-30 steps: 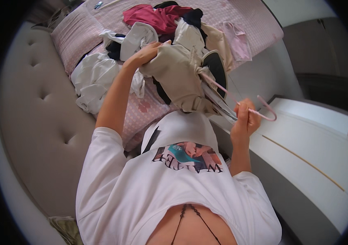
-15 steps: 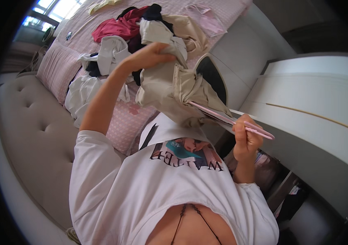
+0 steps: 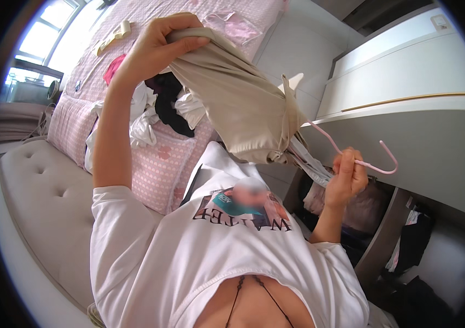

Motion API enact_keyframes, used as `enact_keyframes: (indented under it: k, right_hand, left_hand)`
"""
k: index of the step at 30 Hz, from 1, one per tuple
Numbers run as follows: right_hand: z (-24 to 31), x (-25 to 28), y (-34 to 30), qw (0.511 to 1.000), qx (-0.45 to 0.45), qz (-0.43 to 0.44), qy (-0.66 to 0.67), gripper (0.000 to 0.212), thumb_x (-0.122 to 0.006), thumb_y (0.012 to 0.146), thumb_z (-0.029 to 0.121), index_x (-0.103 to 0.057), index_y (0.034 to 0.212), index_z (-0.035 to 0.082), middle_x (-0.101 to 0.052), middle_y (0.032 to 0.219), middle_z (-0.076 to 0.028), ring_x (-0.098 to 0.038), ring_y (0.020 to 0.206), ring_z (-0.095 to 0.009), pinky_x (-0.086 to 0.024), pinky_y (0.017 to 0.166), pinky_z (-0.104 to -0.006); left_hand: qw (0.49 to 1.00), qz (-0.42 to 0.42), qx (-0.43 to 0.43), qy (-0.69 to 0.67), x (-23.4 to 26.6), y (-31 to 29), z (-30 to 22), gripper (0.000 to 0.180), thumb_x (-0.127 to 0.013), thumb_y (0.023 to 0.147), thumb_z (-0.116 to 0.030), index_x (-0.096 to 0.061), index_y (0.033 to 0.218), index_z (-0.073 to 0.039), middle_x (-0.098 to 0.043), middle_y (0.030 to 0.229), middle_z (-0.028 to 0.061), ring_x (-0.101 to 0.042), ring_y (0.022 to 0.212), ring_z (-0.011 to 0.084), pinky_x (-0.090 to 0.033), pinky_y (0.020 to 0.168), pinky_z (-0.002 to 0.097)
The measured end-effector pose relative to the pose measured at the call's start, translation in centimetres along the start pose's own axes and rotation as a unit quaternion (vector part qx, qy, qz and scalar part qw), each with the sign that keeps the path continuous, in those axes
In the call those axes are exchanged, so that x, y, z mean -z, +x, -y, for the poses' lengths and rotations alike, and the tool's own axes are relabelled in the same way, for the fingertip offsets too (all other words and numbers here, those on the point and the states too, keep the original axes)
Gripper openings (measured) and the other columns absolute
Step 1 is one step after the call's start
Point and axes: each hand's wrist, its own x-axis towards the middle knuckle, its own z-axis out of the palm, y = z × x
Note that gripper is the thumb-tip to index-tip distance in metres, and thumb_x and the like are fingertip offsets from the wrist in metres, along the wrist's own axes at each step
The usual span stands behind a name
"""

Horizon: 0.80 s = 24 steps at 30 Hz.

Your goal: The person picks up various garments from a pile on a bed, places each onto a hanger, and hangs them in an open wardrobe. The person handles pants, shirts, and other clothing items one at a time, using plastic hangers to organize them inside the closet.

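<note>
The pink-patterned bed [image 3: 139,11] has slid further left in my view, and the white cabinet [image 3: 401,71], clothes showing in its open compartment, now fills more of my right side. Between them the beige garment [image 3: 232,93] hangs higher than a moment ago: my left hand [image 3: 171,41] has raised one end, thumb and fingers clamped on its folded edge. I judge that this draws the cloth out straighter between my two grips. Below it lies a pink pillow [image 3: 161,164], with crumpled white clothes [image 3: 144,128] and a black garment [image 3: 171,106] beyond; the beige cloth blocks part of that heap from me. My right hand [image 3: 347,175] is closed round the pink hanger [image 3: 377,169], just below its hook, near the garment's other end; the cabinet's front could snag that hook. The hanger's inner part disappears into the cloth, so I cannot tell how they meet, nor whether the pale strip [image 3: 311,164] by my right fist belongs to the garment.
</note>
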Motion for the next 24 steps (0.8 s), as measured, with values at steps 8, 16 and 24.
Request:
enact_keyframes:
  k: [8, 16, 24]
  right_hand:
    - [2.5, 1.3, -0.1, 0.996, -0.040, -0.035, -0.078, 0.024, -0.048, 0.089, 0.012, -0.048, 0.068, 0.003, -0.041, 0.060, 0.002, -0.031, 0.052, -0.003, -0.022, 0.047, -0.0191]
    - [0.1, -0.1, -1.7, 0.980, -0.029, -0.171, -0.094, 0.024, -0.047, 0.088, 0.009, -0.048, 0.068, -0.003, -0.046, 0.059, -0.005, -0.041, 0.055, -0.009, -0.032, 0.051, -0.0231]
    - [1.7, -1.8, -1.5, 0.986, 0.013, -0.119, -0.114, 0.023, -0.047, 0.087, 0.006, -0.048, 0.066, -0.004, -0.045, 0.057, -0.005, -0.041, 0.051, -0.009, -0.031, 0.047, -0.0233]
  left_hand:
    - [0.969, 0.016, -0.046, -0.243, -2.6, 2.5, -1.7, 0.015, -0.057, 0.085, -0.017, -0.058, 0.086, -0.002, -0.055, 0.074, -0.0020, -0.050, 0.069, 0.0026, -0.039, 0.063, 0.0174]
    - [0.981, -0.082, -0.008, -0.174, -3.8, 3.5, 4.2, 0.011, -0.054, 0.087, -0.012, -0.057, 0.088, -0.002, -0.054, 0.072, -0.0060, -0.045, 0.065, -0.0012, -0.033, 0.057, 0.0139]
    - [0.988, 0.019, 0.086, -0.131, -7.9, 5.6, 14.8, 0.014, -0.058, 0.085, -0.017, -0.059, 0.089, -0.003, -0.053, 0.068, -0.0038, -0.044, 0.061, 0.0020, -0.034, 0.054, 0.0176]
